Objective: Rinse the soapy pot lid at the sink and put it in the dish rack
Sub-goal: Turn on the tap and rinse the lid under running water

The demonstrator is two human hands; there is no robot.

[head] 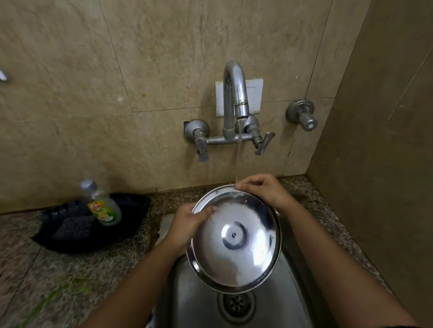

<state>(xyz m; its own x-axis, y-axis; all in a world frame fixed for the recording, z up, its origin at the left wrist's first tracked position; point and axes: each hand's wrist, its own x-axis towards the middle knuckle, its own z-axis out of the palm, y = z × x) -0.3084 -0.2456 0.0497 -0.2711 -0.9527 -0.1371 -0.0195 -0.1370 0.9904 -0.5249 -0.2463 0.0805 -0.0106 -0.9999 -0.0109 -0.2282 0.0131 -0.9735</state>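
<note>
A round steel pot lid is held tilted over the steel sink, its underside facing me. My left hand grips its left rim, thumb lying on the inner face. My right hand pinches the far upper rim. Water runs from the wall tap in a thin stream and lands on the lid's top edge beside my right fingers. The inner face looks wet and shiny, with a faint white film. No dish rack is in view.
A black tray on the granite counter left of the sink holds a dish soap bottle and a dark scrub pad. The sink drain lies below the lid. A tiled side wall stands close on the right.
</note>
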